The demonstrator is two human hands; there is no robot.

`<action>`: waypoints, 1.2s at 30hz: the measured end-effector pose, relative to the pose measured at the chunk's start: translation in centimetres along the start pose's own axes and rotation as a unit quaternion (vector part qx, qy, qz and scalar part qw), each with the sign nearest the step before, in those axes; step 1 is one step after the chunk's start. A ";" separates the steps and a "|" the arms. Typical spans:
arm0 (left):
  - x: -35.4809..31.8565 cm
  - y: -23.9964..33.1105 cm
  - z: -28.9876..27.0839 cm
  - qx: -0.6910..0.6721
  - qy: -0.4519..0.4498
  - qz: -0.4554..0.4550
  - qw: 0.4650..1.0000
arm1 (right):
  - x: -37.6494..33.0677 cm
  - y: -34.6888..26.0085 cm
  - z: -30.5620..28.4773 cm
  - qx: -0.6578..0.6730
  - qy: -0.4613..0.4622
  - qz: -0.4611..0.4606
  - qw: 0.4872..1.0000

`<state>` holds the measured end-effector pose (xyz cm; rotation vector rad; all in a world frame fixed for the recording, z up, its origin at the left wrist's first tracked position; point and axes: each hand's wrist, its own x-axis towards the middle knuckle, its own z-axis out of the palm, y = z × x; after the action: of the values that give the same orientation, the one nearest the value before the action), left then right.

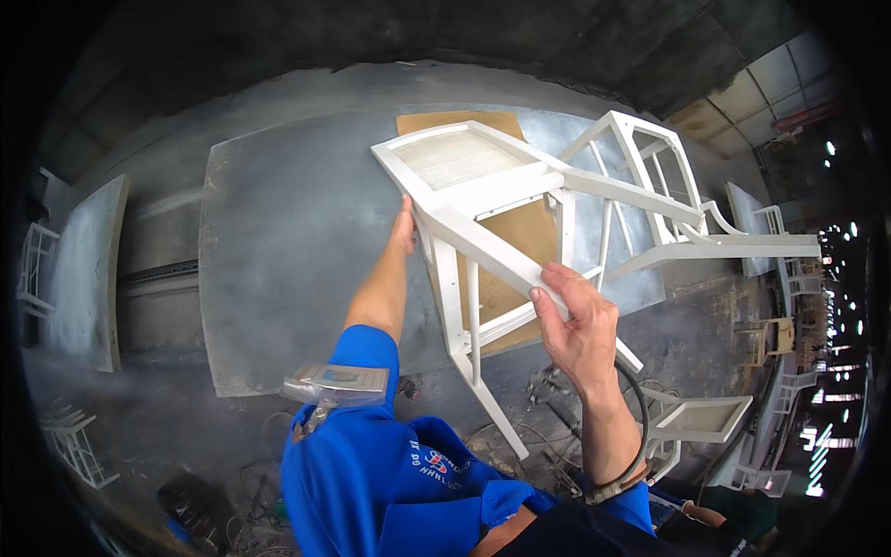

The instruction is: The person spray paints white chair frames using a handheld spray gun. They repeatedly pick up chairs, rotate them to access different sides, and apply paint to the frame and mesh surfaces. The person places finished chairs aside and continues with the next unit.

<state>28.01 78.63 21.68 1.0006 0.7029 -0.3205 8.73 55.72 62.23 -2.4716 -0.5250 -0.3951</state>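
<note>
A white wooden chair frame (483,243) with a woven panel (455,160) in its back lies tilted across a brown cardboard sheet (512,243) on a large grey table. My left hand (403,227) grips the near side of its back, the fingers partly hidden by the wood. Farther right, my right hand (583,327) is closed over the end of the long white rail nearest me, thumb on one side and fingers on the other. Two of the chair's legs hang past the table's front edge.
Beyond it at the right stands another white chair frame (661,176), close to the first. The grey table (297,232) stretches left. Hoses and a dark tool (548,385) lie below on the floor. More white frames (701,418) stand at the lower right; another grey board (88,278) stands far left.
</note>
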 end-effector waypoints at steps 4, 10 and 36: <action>1.2 1.7 1.4 -0.121 -0.025 0.023 0.992 | 0.0 0.0 -0.7 -0.010 -0.014 -0.023 1.000; 2.2 3.5 1.2 -0.224 -0.045 0.073 0.971 | -4.5 -0.2 -4.6 -0.030 -0.036 0.003 0.999; -21.9 24.6 23.3 -0.135 -0.091 0.316 0.935 | -17.8 6.6 -24.8 -0.090 -0.067 0.291 0.950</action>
<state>34.41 70.05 60.59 0.8680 0.2203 0.2418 -7.98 31.13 71.77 -2.6887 0.2108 -0.0355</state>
